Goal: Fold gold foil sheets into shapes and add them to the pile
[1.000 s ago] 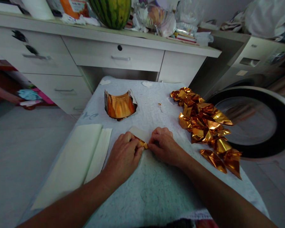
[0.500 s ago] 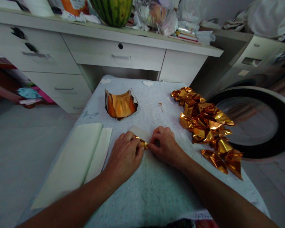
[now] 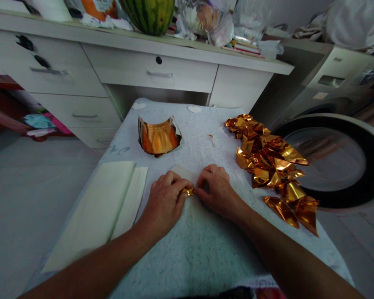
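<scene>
While both hands are bent over the cloth-covered table [image 3: 205,253], the small gold foil piece [image 3: 189,192] lies between them at the centre of the frame, just above the table's surface or on it; from here I can't tell which. The left hand [image 3: 165,199] is closed over most of it, thumb and fingers pressing down, and the right hand [image 3: 216,189] pinches its right end between thumb and forefinger.

My worry is the thinness of the stuff: if the two hands pulled unevenly, it could tear or take a crooked crease, and if the left fingers eased too soon, a springy fold could open up again. The pale sheet [image 3: 181,170] just behind the fingers could also slip or bunch if a knuckle dragged it; whether it is joined to the foil, I can't make out. Should the right forearm swing wide, it might scatter the pile of folded gold foil [image 3: 269,155] at centre right.

As for its looks, only a short, narrow strip shows, bright yellow-gold, shiny and creased, the rest hidden under fingers. It matches the crumpled pieces of that pile and the curved gold foil stack [image 3: 159,139] above and left of centre. The cream paper [image 3: 90,207] lies flat at lower left, near the left forearm.
</scene>
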{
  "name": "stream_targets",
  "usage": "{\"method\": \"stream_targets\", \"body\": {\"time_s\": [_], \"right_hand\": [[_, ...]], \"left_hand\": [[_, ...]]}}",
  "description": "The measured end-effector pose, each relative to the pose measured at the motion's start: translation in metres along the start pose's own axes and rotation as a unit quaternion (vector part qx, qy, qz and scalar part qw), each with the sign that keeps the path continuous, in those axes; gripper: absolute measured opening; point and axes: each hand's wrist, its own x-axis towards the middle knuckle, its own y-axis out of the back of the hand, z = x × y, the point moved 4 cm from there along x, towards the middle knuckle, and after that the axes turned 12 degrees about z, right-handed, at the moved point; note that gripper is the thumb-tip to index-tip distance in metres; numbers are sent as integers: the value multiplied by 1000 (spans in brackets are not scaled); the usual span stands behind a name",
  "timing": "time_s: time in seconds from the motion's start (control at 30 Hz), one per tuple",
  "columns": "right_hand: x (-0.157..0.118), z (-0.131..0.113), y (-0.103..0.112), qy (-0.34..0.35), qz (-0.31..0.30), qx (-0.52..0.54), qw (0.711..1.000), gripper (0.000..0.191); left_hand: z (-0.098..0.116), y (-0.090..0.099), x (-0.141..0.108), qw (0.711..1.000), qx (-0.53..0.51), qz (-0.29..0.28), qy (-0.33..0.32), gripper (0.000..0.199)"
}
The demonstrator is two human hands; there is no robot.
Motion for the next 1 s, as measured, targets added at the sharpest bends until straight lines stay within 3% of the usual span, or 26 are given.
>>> {"method": "stream_targets", "body": {"time_s": [0.63,1.0], "right_hand": [[-4,-7,-4,32,33,-77,996,37],[-6,-2,0,38,-9,-42,998,53]], "left_hand": [[-5,-4,2,1000,16,-12,0,23],[-6,-4,2,999,23,-24,1,25]]}}
